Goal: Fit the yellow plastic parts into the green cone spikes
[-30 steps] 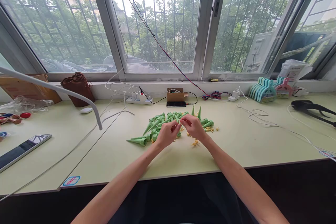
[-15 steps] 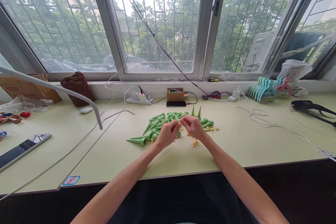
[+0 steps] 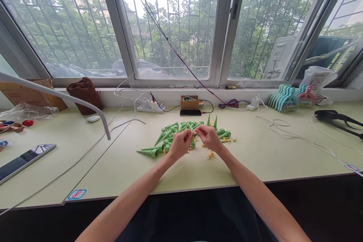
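Close together at the middle of the table, my left hand (image 3: 182,143) and my right hand (image 3: 209,138) almost meet at the fingertips. Both are closed in a pinch. Whatever lies between the fingers is too small and hidden to name. Behind and to the left of them is a pile of green plastic cone-shaped spikes (image 3: 169,131) with wide capped ends. Two pointed green spikes (image 3: 215,122) stand upright just beyond my right hand. Small yellow plastic pieces (image 3: 210,154) lie scattered under and beside my hands.
Behind the pile are a black phone (image 3: 190,112), a small cardboard box (image 3: 190,103) and a power strip (image 3: 151,108). A grey curved arm (image 3: 93,107) reaches in from the left above a tablet (image 3: 25,162). Teal hangers (image 3: 284,98) and white cables (image 3: 279,126) lie right.
Both hands stay in nearly the same place with only slight finger movement. The pile looks unchanged.
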`<state>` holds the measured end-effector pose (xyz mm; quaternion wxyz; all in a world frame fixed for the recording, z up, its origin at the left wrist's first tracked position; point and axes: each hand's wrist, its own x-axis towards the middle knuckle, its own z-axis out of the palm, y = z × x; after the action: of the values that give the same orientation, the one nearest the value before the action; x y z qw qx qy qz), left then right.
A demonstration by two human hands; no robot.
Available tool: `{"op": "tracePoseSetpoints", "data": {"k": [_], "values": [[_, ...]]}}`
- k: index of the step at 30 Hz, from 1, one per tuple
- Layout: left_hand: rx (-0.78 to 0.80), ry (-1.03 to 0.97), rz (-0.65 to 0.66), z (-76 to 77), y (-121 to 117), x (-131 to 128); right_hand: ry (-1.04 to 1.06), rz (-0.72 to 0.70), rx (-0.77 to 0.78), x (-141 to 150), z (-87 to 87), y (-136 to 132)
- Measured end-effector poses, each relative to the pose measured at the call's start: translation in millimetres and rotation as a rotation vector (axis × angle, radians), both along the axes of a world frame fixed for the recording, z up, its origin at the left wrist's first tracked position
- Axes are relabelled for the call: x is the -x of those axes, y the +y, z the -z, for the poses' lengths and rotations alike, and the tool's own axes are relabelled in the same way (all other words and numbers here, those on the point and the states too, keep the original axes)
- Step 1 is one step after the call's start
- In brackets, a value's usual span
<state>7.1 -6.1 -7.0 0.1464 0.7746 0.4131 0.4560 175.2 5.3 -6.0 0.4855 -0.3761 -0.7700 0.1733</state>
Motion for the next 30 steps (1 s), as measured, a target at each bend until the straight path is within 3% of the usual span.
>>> {"op": "tracePoseSetpoints", "data": {"k": [7,12,20,30], "values": [[0.060,-0.149,-0.029,-3.5,-1.0,-0.1,0.055,0.094,-0.020,-0.3,-0.6,1.1],[0.053,-0.047,-0.053,0.3,0.7,1.3,0.111,0.112,-0.032,-0.9,-0.9,2.3],[0.081,0.174,0.018,11.1,6.5,2.2,0.060,0.082,-0.039,-0.7,-2.5,1.9],[0.075,0.201,0.064,10.7,5.6,1.4,0.036,0.066,-0.036,0.5,2.6,5.3]]}}
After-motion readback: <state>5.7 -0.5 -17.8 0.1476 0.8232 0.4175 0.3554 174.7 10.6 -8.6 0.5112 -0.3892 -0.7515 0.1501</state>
